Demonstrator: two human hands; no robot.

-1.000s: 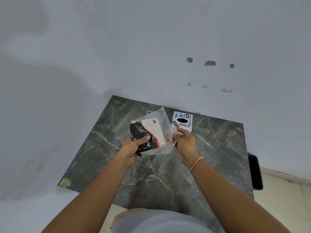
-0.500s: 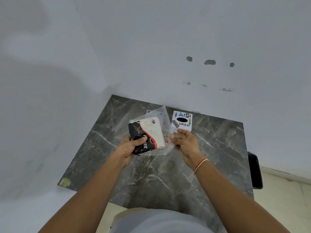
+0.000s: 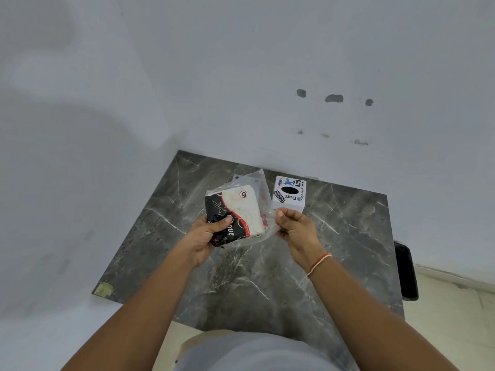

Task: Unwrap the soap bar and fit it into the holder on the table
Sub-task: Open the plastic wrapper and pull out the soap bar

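A soap bar [image 3: 235, 214] in a black, red and cream box sits inside a clear plastic wrapper [image 3: 261, 188]. My left hand [image 3: 207, 234] grips the box's near left end through the plastic, thumb on top. My right hand [image 3: 294, 228] pinches the wrapper's right edge between thumb and fingers. Both are held above the table. A white box-shaped holder [image 3: 289, 194] with stickers and a dark oval opening on top stands on the table just beyond my right hand.
The dark grey marble table [image 3: 241, 285] sits in a corner between white walls. A small yellowish sticker [image 3: 103, 289] marks its near left corner. A black object [image 3: 405, 271] stands off the table's right edge, above the pale floor.
My right hand has closed its fingers on the wrapper's right edge. The soap packet has shifted slightly; my left hand keeps its grip.
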